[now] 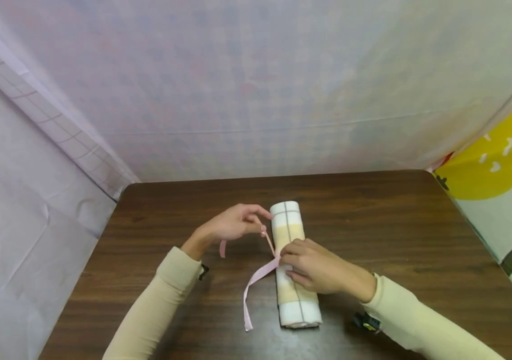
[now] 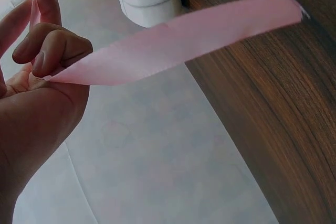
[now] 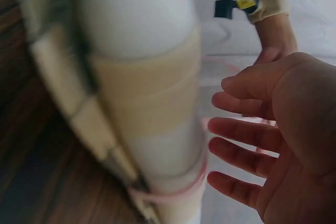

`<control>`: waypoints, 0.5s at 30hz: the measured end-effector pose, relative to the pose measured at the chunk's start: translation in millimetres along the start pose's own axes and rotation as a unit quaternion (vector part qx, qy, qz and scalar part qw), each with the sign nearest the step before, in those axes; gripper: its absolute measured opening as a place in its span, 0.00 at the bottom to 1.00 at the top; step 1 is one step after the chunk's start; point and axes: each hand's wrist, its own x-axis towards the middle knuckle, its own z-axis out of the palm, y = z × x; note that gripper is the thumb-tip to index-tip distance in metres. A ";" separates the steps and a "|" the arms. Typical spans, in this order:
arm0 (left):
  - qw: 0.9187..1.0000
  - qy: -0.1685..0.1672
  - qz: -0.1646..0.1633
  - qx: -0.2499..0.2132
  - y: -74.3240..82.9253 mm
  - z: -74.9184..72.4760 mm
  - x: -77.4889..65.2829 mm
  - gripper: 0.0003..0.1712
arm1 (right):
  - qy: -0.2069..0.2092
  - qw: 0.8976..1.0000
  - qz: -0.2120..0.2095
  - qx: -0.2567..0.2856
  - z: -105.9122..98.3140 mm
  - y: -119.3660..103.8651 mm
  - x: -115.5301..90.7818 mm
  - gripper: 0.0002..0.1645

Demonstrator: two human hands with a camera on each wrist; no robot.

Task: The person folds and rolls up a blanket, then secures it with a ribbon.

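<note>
A rolled cloth [image 1: 289, 235], white and pale yellow with thin dark lines, lies lengthwise on the table. Pink ribbon [image 1: 260, 272] circles its middle, with one loose tail trailing onto the wood at its left. Left of the roll, my left hand [image 1: 238, 223] pinches the other tail; in the left wrist view this ribbon [image 2: 173, 40] sticks out past the curled fingers. My right hand [image 1: 316, 265] lies over the roll's middle, fingertips at the ribbon crossing. In the right wrist view its fingers [image 3: 244, 132] are spread and slightly bent, with no clear grip visible.
The dark wooden table [image 1: 184, 320] extends around the roll. Behind it hangs a pale checked curtain [image 1: 256, 100], with a white sheet [image 1: 17, 210] at the left. A cloth with a yellow print [image 1: 490, 170] hangs at the right edge.
</note>
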 end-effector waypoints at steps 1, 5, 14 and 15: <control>1.000 0.000 0.001 0.002 0.4 0.1 -0.4 0.20 | 0.002 1.000 0.000 -0.015 0.6 0.7 -4.0 0.12; 1.000 0.006 0.015 0.014 1.8 -1.5 -2.3 0.19 | 0.001 0.999 0.004 -0.051 2.0 2.8 -14.8 0.16; 1.000 0.017 0.016 0.018 5.7 -9.6 -11.7 0.17 | -0.007 0.999 0.016 -0.041 0.7 4.7 -23.7 0.20; 1.000 0.017 0.018 0.019 6.1 -10.2 -12.5 0.17 | -0.010 0.999 0.017 -0.041 1.0 4.2 -23.9 0.21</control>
